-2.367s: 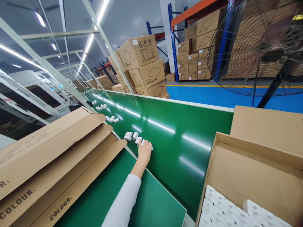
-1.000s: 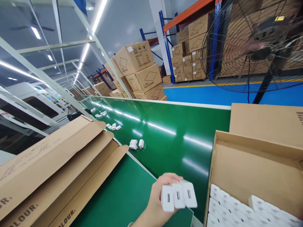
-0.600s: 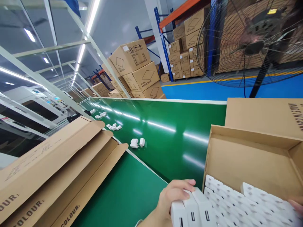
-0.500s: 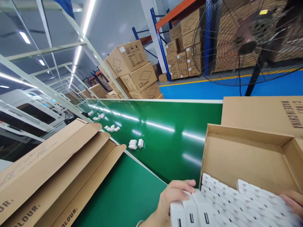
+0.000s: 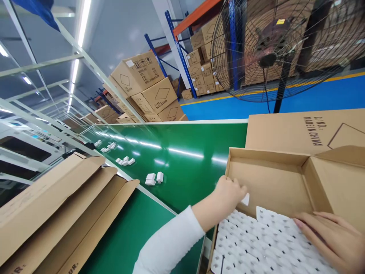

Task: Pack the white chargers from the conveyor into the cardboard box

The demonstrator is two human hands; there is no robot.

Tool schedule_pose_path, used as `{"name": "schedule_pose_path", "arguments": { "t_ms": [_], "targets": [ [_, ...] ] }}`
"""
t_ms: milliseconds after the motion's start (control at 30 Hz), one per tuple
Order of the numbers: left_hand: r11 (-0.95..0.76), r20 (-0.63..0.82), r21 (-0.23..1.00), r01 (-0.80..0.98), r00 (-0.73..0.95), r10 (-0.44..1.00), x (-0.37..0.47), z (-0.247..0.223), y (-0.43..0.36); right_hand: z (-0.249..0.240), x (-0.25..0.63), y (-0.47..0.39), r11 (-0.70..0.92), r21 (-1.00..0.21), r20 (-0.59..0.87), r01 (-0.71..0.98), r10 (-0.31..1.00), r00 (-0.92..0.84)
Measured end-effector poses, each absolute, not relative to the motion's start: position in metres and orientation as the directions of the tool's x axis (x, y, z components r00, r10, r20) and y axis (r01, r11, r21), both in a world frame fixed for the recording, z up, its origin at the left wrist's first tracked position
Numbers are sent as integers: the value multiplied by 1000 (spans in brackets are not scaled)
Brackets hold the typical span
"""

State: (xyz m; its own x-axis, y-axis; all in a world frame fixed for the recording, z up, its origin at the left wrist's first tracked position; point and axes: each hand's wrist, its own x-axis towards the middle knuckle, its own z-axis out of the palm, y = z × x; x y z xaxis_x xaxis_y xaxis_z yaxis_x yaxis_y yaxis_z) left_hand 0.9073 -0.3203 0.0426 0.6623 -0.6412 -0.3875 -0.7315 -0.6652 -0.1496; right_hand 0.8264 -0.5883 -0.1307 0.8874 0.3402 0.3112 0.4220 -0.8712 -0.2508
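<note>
My left hand reaches over the left wall of an open cardboard box. Its fingers are closed on a white USB charger, mostly hidden under them; whether it holds more than one I cannot tell. Tight rows of white chargers fill the near part of the box. Flat and stretched out, my right hand lies on the right side of these rows, holding nothing.
Small groups of white chargers lie along the green conveyor belt. Folded cardboard boxes lean at the left. Behind the open box stands a printed carton. A large fan and stacked cartons are beyond the belt.
My left hand has moved from the box's near left, where it held several chargers, up and forward inside its left wall. My right hand has come further into view. The whole view has shifted right.
</note>
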Motion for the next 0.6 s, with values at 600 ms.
{"name": "schedule_pose_path", "arguments": {
  "t_ms": [600],
  "targets": [
    [-781,-671,435,-447,417,-613,937,29,-324,-103,827,-577,-867,-281,363,412,301,882]
  ]
}}
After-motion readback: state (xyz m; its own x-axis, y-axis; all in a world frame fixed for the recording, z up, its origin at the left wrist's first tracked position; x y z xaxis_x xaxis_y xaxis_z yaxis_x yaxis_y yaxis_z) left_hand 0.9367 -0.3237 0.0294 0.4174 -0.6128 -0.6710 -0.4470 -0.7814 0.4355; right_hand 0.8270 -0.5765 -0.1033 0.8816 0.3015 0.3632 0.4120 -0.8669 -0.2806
